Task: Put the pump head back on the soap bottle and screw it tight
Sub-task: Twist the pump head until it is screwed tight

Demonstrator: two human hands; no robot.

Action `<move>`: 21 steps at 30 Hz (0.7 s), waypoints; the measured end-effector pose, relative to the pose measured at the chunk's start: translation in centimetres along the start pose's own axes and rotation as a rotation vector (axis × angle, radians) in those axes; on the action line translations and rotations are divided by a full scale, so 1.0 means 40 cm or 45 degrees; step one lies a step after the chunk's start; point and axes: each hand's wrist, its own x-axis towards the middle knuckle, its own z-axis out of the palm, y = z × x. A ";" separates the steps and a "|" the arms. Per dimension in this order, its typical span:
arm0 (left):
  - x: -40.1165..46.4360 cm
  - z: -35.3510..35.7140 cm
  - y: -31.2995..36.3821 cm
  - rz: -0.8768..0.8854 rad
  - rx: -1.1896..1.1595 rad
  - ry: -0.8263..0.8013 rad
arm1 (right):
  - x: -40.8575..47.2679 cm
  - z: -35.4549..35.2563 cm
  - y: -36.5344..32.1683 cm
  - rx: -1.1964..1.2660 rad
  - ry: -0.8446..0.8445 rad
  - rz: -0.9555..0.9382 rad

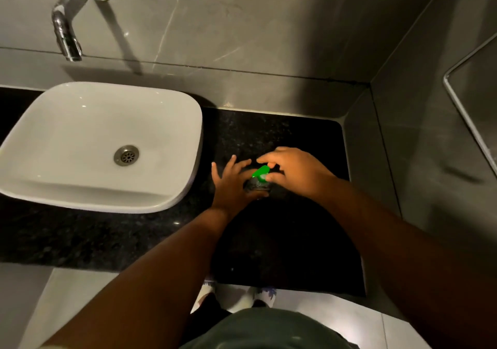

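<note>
A dark soap bottle (257, 185) stands on the black granite counter (282, 241), to the right of the basin. Its green pump head (260, 172) sits on top of the bottle, nozzle pointing up and right. My left hand (231, 184) presses against the bottle's left side with the thumb under it and the other fingers spread. My right hand (293, 172) reaches in from the right, and its thumb and fingertips pinch the pump head. The bottle's body is mostly hidden by both hands.
A white countertop basin (102, 144) with a metal drain (126, 155) fills the left. A chrome wall tap (72, 23) hangs above it. Grey walls close the back and right. A metal-framed panel (473, 101) is on the right wall. The counter's front edge is near my feet.
</note>
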 end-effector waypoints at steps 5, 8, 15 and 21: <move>0.008 -0.019 0.005 -0.020 0.049 -0.090 | 0.041 -0.039 -0.029 -0.495 -0.251 -0.224; 0.015 -0.020 0.002 -0.015 0.066 -0.136 | 0.047 -0.035 -0.042 -0.721 -0.308 -0.348; 0.014 -0.032 0.008 -0.020 0.120 -0.212 | 0.044 -0.067 -0.050 -1.011 -0.388 -0.589; 0.012 -0.032 0.010 -0.034 0.115 -0.224 | 0.036 -0.071 -0.046 -1.075 -0.364 -0.712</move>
